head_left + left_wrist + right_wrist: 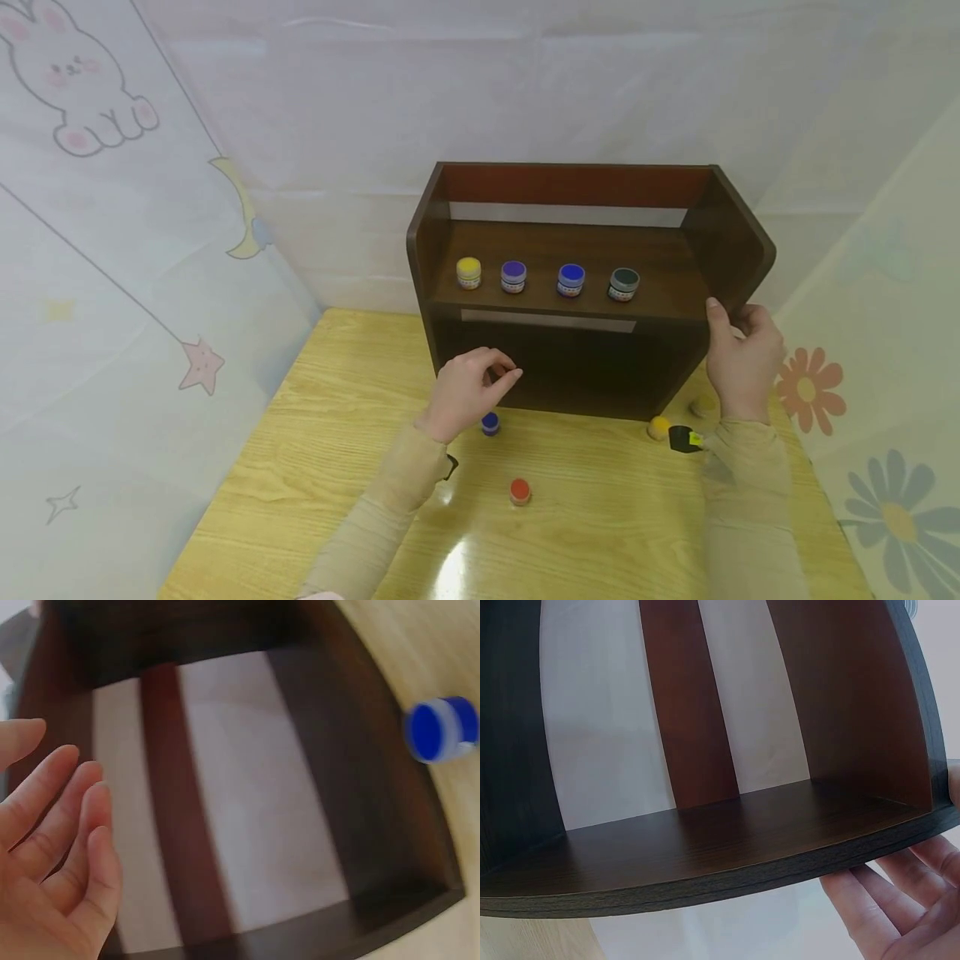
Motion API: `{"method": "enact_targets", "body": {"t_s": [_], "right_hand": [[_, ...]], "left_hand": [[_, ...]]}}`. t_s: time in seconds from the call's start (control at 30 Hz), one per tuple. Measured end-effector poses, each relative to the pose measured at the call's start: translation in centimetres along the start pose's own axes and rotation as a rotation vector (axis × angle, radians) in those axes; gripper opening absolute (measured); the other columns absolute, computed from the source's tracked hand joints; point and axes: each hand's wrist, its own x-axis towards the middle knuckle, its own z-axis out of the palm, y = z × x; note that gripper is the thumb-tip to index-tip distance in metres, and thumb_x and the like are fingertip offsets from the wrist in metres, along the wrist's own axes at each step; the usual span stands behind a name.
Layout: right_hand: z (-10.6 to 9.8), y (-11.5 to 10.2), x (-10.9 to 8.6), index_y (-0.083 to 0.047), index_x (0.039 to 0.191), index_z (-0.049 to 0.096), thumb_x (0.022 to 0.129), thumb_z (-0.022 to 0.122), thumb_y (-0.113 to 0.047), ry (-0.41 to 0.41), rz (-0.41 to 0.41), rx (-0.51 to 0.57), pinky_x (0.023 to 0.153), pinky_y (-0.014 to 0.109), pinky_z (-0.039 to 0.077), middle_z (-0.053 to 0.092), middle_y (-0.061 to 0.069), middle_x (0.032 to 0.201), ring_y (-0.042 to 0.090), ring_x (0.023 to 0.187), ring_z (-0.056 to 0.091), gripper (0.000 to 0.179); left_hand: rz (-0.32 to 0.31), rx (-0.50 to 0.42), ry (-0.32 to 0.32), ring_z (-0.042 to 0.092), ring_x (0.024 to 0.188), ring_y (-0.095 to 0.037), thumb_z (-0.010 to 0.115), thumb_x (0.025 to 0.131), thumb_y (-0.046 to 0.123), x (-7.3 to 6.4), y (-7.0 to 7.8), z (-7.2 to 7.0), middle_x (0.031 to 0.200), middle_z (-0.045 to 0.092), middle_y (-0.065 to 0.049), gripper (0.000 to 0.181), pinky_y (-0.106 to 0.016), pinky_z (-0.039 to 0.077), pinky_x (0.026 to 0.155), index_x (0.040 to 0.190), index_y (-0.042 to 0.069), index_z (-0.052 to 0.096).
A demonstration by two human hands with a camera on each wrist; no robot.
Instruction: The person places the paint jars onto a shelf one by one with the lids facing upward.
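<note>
Dark brown shelf on the pale wooden table, 3 o'clock in the head view. Clock below is from the shelf's middle. Right hand, 4 o'clock, grips the shelf's side edge. Left hand, 8 o'clock, fingers loosely bent, holding nothing, in front of the lower compartment. Upper board, 9 toward 3 o'clock: yellow jar, purple jar, blue jar, dark green jar. Tabletop: small blue jar and red-topped jar at 7, yellow-topped jar at 5.
</note>
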Motion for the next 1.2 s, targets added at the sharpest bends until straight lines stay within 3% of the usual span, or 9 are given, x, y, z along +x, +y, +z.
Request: {"method": "enact_targets", "body": {"t_s": [0.2, 0.43, 0.57, 0.67, 0.9, 1.07, 1.2], "right_hand": [[0.0, -0.2, -0.1, -0.013, 0.096, 0.062, 0.098, 0.065, -0.042, -0.004, -0.001, 0.004, 0.083, 0.018, 0.049, 0.061, -0.008, 0.097, 0.011, 0.101, 0.063, 0.029], [-0.1, -0.2, -0.1, -0.015, 0.096, 0.063, 0.098, 0.065, -0.042, -0.007, 0.010, 0.007, 0.084, 0.019, 0.050, 0.060, -0.008, 0.097, 0.010, 0.100, 0.064, 0.027], [-0.1, -0.1, -0.1, -0.016, 0.096, 0.063, 0.098, 0.065, -0.043, -0.014, 0.019, -0.003, 0.084, 0.019, 0.050, 0.061, -0.008, 0.097, 0.010, 0.101, 0.064, 0.027], [-0.1, 0.0, 0.0, -0.017, 0.096, 0.062, 0.098, 0.065, -0.044, -0.017, 0.028, -0.010, 0.084, 0.019, 0.050, 0.061, -0.008, 0.098, 0.011, 0.101, 0.064, 0.027], [-0.1, 0.1, 0.1, -0.016, 0.097, 0.063, 0.098, 0.064, -0.044, -0.015, 0.030, -0.013, 0.088, 0.021, 0.050, 0.061, -0.007, 0.099, 0.015, 0.105, 0.064, 0.028], [-0.1, 0.1, 0.1, -0.016, 0.097, 0.063, 0.098, 0.065, -0.044, -0.015, 0.030, -0.008, 0.086, 0.020, 0.050, 0.061, -0.007, 0.098, 0.013, 0.103, 0.064, 0.028], [-0.1, 0.2, 0.2, -0.017, 0.096, 0.063, 0.098, 0.065, -0.043, -0.016, 0.028, 0.000, 0.085, 0.019, 0.050, 0.060, -0.009, 0.097, 0.011, 0.101, 0.063, 0.027]], "left_hand": [[-0.128, 0.011, -0.182, 0.054, 0.064, -0.004, 0.071, 0.097, 0.033, -0.6, -2.0, 1.5, 0.092, 0.066, 0.006, 0.016, -0.025, 0.048, 0.059, 0.103, 0.019, 0.075], [-0.172, -0.008, -0.415, 0.063, 0.095, -0.014, 0.074, 0.095, 0.021, -1.4, -4.5, 3.8, 0.108, 0.070, 0.003, 0.020, -0.031, 0.053, 0.081, 0.114, 0.017, 0.074], [-0.194, -0.002, -0.503, 0.063, 0.108, -0.019, 0.074, 0.093, 0.010, -2.0, -5.3, 4.8, 0.120, 0.069, 0.000, 0.028, -0.036, 0.053, 0.091, 0.120, 0.016, 0.073], [-0.187, 0.026, -0.528, 0.063, 0.113, -0.021, 0.076, 0.091, 0.008, -2.3, -5.7, 5.2, 0.124, 0.068, -0.002, 0.033, -0.037, 0.052, 0.095, 0.122, 0.015, 0.072], [-0.159, 0.049, -0.549, 0.063, 0.106, -0.020, 0.079, 0.085, 0.008, -3.1, -6.9, 6.0, 0.117, 0.070, 0.000, 0.032, -0.032, 0.050, 0.084, 0.116, 0.016, 0.075], [-0.125, 0.083, -0.563, 0.065, 0.106, -0.021, 0.083, 0.081, 0.011, -3.5, -7.9, 6.8, 0.113, 0.072, 0.001, 0.032, -0.031, 0.051, 0.089, 0.111, 0.019, 0.078], [-0.111, 0.057, -0.553, 0.066, 0.104, -0.022, 0.085, 0.076, 0.007, -3.6, -8.4, 7.1, 0.109, 0.073, -0.001, 0.033, -0.033, 0.052, 0.091, 0.106, 0.017, 0.079]]}}
